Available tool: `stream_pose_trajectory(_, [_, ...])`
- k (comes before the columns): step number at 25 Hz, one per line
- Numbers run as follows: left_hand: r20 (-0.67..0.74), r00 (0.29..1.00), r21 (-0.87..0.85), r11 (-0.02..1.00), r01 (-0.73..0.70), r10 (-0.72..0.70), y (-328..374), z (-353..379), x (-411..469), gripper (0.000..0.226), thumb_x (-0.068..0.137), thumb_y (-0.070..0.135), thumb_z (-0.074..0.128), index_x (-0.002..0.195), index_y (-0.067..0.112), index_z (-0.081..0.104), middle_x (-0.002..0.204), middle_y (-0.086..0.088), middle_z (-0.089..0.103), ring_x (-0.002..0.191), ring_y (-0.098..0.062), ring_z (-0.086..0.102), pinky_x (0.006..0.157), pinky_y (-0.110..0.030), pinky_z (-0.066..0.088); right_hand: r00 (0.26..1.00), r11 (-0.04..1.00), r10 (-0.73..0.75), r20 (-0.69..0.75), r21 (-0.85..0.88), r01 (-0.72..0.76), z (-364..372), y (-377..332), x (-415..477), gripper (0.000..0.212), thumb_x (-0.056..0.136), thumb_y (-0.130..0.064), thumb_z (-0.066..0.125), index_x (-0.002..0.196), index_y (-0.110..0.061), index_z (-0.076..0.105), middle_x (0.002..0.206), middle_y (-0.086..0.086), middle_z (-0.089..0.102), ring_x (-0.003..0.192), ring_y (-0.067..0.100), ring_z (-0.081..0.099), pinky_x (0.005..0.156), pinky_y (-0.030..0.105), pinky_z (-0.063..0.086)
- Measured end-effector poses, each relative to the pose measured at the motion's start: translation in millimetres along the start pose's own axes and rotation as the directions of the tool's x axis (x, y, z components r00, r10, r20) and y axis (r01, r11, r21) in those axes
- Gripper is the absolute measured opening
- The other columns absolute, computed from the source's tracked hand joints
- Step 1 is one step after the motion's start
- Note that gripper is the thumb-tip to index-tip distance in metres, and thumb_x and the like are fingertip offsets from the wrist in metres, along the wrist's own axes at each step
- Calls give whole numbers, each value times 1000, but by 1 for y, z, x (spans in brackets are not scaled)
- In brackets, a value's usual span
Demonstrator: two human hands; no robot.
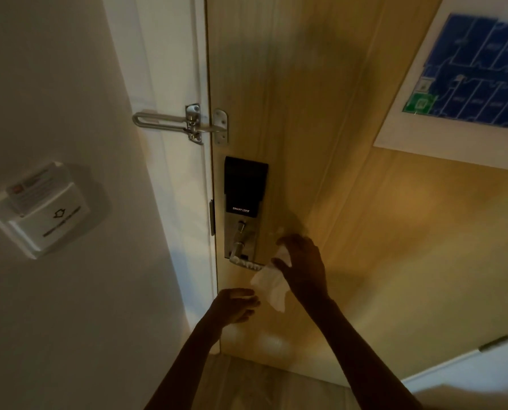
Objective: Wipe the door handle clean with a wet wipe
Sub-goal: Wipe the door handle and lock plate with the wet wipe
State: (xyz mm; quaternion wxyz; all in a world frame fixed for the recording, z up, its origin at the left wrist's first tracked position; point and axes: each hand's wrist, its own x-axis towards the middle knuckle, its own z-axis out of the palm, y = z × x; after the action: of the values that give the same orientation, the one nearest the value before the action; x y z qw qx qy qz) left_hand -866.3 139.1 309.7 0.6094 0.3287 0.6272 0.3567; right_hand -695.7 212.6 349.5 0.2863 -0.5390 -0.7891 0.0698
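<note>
A silver lever door handle juts out below a black smart lock panel on a light wooden door. My right hand grips a white wet wipe at the free end of the handle; the wipe hangs down from my fingers and covers the handle's tip. My left hand hovers just below the handle, fingers spread, close to the wipe's lower edge, and I cannot tell whether it touches the wipe.
A metal swing-bar door guard bridges the white door frame above the lock. A key card holder is mounted on the left wall. A blue floor plan sign hangs on the door's upper right.
</note>
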Motion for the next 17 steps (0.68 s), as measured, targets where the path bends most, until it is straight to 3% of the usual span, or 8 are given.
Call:
stream_pose_trajectory(2, [-26,999,16,1000,23,-23,-3,-23,7,14,83,12,69,96,14,65,96,-13,70,82,-19,69,76,-29,56,993,999,-24,-119,-41,19,9,0,-6,36,80,-29,74,113,-19,62,117,2,58,109,19,52,86,30,48])
stream_pose_trajectory(4, [-119,993,19,1000,-7,10,3,-49,14,12,86,12,66,97,17,65,98,-10,71,85,-19,71,77,-30,57,976,1000,-23,-217,3,24,13,1,-11,22,85,-25,70,104,-17,66,110,3,61,104,19,55,84,30,49])
stream_pose_trajectory(7, [-165,976,26,990,-138,140,26,-73,29,16,91,14,60,105,14,67,92,-4,74,84,-16,73,72,-26,58,997,991,26,-71,131,-16,21,0,-21,21,92,-36,58,105,-22,68,103,-6,66,96,10,59,84,32,51])
stream_pose_trajectory(10, [-106,975,53,980,-192,197,56,-77,42,11,91,13,59,89,14,70,90,-9,74,80,-19,72,74,-30,57,999,991,33,42,131,-38,30,-3,-26,31,91,-47,54,114,-30,66,102,-12,69,91,5,60,82,27,51])
stream_pose_trajectory(13, [-66,976,94,975,-202,209,74,-78,51,12,87,15,64,78,13,70,87,-12,74,78,-23,72,80,-38,58,999,973,24,32,227,-30,28,-2,-21,26,88,-40,61,108,-28,71,93,-12,72,80,-1,62,74,24,53])
stream_pose_trajectory(17, [-15,977,187,961,-205,211,83,-82,52,13,79,15,74,89,5,73,87,-14,75,78,-22,74,71,-32,61,991,966,-22,134,260,-14,9,10,-15,21,87,-25,67,107,-23,73,88,-8,73,74,0,63,69,22,52])
